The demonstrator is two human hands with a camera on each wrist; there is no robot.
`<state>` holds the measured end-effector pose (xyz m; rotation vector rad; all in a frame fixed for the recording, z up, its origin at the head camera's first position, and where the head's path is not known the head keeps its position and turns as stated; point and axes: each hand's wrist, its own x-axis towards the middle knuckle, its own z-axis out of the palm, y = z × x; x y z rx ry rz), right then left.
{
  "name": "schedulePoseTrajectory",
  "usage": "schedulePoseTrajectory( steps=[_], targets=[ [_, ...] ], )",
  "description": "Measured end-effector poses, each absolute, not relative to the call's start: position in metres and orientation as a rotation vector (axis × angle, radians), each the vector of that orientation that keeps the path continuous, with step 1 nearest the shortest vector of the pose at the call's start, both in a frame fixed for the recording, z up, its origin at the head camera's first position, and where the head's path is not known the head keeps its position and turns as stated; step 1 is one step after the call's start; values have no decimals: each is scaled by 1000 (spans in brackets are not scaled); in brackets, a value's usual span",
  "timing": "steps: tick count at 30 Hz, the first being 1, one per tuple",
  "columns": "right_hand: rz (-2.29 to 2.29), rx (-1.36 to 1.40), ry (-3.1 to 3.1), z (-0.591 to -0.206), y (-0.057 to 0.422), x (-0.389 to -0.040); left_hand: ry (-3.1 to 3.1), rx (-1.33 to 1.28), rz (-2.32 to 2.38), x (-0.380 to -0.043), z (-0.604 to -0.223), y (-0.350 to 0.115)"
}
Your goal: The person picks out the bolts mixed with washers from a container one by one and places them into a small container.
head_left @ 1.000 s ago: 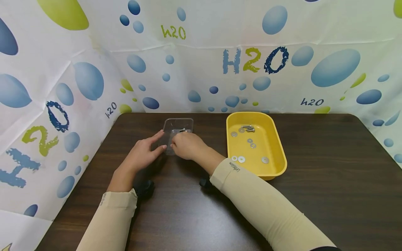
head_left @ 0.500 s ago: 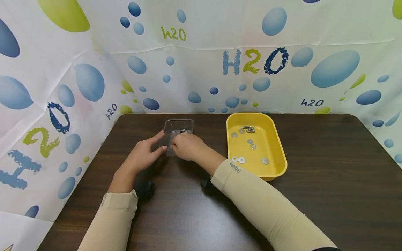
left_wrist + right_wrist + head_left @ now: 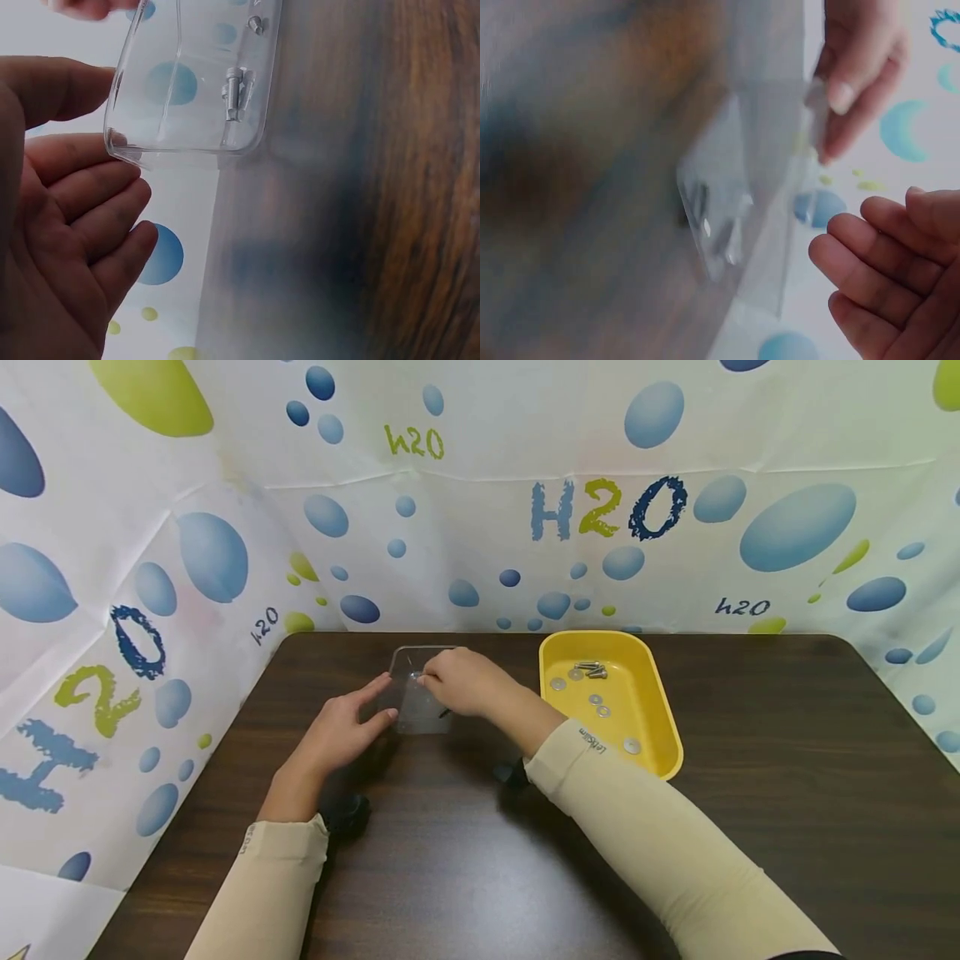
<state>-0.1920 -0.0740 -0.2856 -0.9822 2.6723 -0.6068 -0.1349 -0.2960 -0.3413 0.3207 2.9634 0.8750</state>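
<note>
A clear plastic box point(image 3: 423, 725) stands on the table. My left hand point(image 3: 330, 739) is at its left side, with the thumb and index fingertips touching the wall and the other fingers loosely bent. Inside the box lie metal bolts point(image 3: 233, 94), close to the end wall in the left wrist view, with another bolt point(image 3: 255, 25) farther along. Over the right part of the box hovers my right hand point(image 3: 468, 681), overlapping it in the head view. Its fingers point(image 3: 877, 259) look loosely bent in the right wrist view, with nothing showing between them.
To the right stands a yellow tray point(image 3: 670, 727) with several flat washers point(image 3: 632, 746) and a few bolts point(image 3: 596, 673). The right sleeve point(image 3: 637, 802) passes over its near left corner. A printed curtain point(image 3: 480, 510) lines the table's back and left edges.
My right hand has lifted from inside the clear box and shifted right and back, its forearm now covering more of the yellow tray. My left hand stays in place.
</note>
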Motion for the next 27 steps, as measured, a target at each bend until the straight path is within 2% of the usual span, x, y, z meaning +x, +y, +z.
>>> schedulePoseTrajectory(
  steps=[8, 16, 27],
  targets=[
    [-662, -921, 2731, -259, -33, -210, 3049, 293, 908, -135, -339, -293],
    [-678, -852, 2828, -245, 20, -231, 3105, 415, 982, -133, -323, -269],
    [-715, -605, 2872, -263, 90, -251, 2993, 683, 1070, -133, -314, -203]
  ],
)
